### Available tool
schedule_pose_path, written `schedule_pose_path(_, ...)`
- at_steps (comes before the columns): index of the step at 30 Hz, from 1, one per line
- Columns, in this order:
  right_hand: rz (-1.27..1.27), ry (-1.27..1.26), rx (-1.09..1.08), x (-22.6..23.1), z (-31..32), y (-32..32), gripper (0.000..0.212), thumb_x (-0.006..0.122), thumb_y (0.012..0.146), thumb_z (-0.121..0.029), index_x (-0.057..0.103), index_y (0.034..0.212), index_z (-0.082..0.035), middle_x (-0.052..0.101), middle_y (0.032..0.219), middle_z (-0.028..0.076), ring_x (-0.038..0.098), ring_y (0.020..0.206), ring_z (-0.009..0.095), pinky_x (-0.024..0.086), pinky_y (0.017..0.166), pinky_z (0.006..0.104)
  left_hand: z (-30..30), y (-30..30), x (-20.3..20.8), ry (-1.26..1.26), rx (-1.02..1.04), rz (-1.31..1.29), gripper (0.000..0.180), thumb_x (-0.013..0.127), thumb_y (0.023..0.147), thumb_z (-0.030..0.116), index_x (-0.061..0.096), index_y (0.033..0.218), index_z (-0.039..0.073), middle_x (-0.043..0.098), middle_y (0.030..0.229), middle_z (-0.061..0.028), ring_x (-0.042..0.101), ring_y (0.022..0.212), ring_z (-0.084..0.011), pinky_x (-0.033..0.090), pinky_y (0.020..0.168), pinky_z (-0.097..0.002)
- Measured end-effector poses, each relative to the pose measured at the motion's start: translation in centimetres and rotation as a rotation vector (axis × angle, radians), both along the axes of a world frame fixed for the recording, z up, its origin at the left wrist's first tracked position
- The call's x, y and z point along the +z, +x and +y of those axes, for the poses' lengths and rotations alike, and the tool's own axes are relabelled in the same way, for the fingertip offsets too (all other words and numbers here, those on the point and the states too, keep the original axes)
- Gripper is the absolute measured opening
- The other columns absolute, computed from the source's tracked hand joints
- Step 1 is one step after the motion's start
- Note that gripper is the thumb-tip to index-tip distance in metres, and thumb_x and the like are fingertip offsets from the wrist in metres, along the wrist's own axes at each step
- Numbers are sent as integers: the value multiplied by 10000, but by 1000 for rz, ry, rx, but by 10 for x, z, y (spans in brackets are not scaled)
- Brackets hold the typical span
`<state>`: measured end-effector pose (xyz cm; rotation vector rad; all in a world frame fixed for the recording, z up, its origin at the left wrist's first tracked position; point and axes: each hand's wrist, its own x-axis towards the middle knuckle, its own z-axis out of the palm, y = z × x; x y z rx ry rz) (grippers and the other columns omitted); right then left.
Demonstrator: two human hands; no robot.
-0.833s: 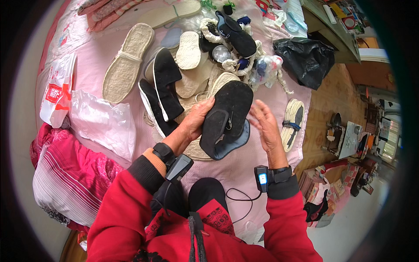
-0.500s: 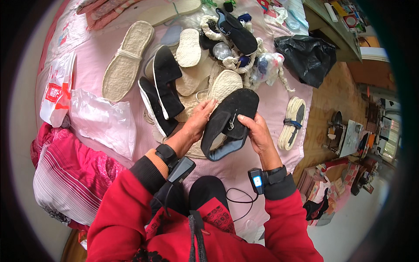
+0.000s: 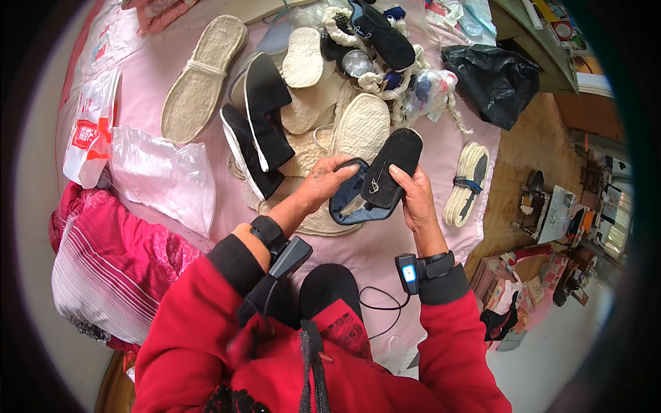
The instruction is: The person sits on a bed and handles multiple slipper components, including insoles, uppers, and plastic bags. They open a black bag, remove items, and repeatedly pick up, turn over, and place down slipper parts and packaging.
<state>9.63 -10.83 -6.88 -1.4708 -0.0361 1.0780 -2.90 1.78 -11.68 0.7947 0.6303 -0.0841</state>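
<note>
A black cloth shoe upper [image 3: 403, 155] with blue lining is held in front of me, with pale thread showing on its dark cloth. My left hand [image 3: 320, 182] pinches its lined edge between thumb and fingers. On the other side my right hand [image 3: 416, 197] grips it, thumb on the black face and fingers underneath. Just beyond it lies a cream stitched sole [image 3: 363, 124], partly covered by the upper. To the left rest two black cloth shoes with white edges, one black shoe [image 3: 267, 103] leaning over the other black shoe [image 3: 246, 155].
Tied beige soles [image 3: 203, 79] lie at the far left, and a bound sole bundle [image 3: 467, 182] at the right. Braided cords [image 3: 337, 27], another dark shoe [image 3: 385, 41] and a black plastic bag [image 3: 490, 82] sit at the back. Clear plastic [image 3: 162, 175] and pink fabric [image 3: 110, 255] are at left.
The upper has turned in my hands and its front is folded toward me, exposing more blue lining. My left hand has shifted onto the lined edge. The whole view has shifted slightly.
</note>
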Motion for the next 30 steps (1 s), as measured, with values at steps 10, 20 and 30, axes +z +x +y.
schedule_pose_path(10,139,79,-23,-9,-3,1,333,560,820,-161,471,1114,-34,546,1017,24,508,927,105,388,827,240,-1,8,1,34,209,-11,183,501,855,144,565,964,12,590,812,-1,539,689,-54,441,623,-192)
schedule_pose_path(20,177,50,3,-3,-15,-16,661,609,790,-249,225,1301,-80,395,1188,25,410,1046,134,368,853,297,-15,17,3,320,288,-16,278,461,853,89,527,1109,2,569,1027,-61,501,950,-111,378,850,-231)
schedule_pose_path(30,-9,-35,156,-2,0,-38,576,630,736,-98,334,1227,-45,475,1105,57,474,987,140,392,845,263,-32,11,20,-61,212,-95,485,417,898,308,328,1287,33,365,1269,-84,341,1154,-142,257,966,-258)
